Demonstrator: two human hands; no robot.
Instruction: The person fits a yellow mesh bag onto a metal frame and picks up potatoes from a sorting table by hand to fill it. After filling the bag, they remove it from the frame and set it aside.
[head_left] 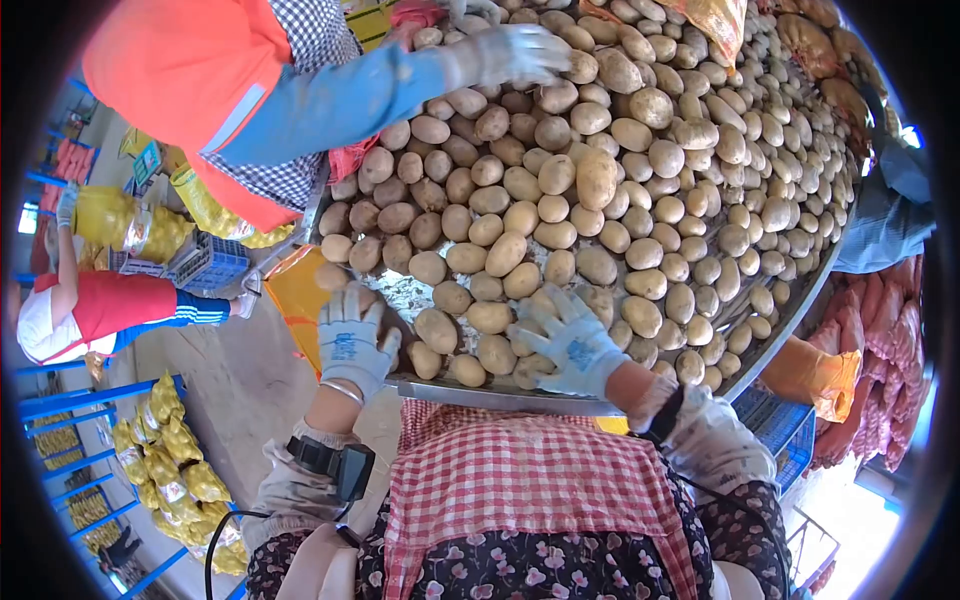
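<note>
Many potatoes (pixel 508 254) cover a metal table (pixel 500 400) with a raised rim. My left hand (pixel 352 342), in a light blue glove, reaches over the rim at the table's left corner, its fingers spread against potatoes there. My right hand (pixel 572 342), gloved the same way, lies palm down with fingers apart on potatoes near the front rim. Neither hand is closed round a potato. Between the two hands lie several potatoes, with bare wet metal showing just beyond them.
A co-worker's gloved hand (pixel 520 54) rests over potatoes at the top. Another person (pixel 100 310) stands at the left. Yellow potato bags (pixel 175 460) hang on blue racks. An orange bag (pixel 300 305) hangs beside the left corner; blue crates (pixel 790 435) stand at right.
</note>
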